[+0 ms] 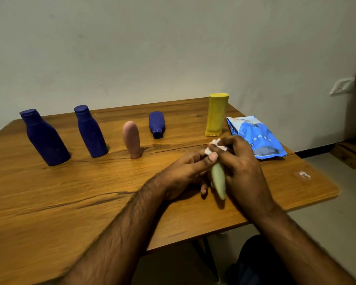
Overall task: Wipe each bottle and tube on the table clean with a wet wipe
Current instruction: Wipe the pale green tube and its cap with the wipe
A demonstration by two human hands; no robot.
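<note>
Table (74, 202): a wooden top with dark grain cracks, set against a pale wall; it bears every item below.
Left-most blue bottle (44, 138): the largest bottle, upright at the far left of the row, cap on.
Second blue bottle (90, 131): upright just right of the first, well apart from it, cap on.
Wipes pack (257, 136): a blue soft pouch lying flat at the right end of the table, just beside the yellow bottle and behind the right hand.
Yellow bottle (216, 115): stands on its cap end near the far edge, right of centre, close behind the hands.
Left hand (185, 173): fingers curled around the upper part of the green tube, thumb laid along its side; it holds the tube above the table.
Right hand (240, 161): fingers bent and pressed together over the wet wipe, pinching it around the top end of the tube.
Pink tube (132, 139): upright on its cap in the middle of the row, between the second blue bottle and the small one.
Small blue bottle (157, 124): lies on its side behind the pink tube, cap pointing toward the viewer.
Green tube (218, 179): pale green, tilted between both hands, its narrow end pointing down toward the table's near edge.
Wet wipe (215, 144): white and crumpled, showing above the right fingers at the tube's top.
</note>
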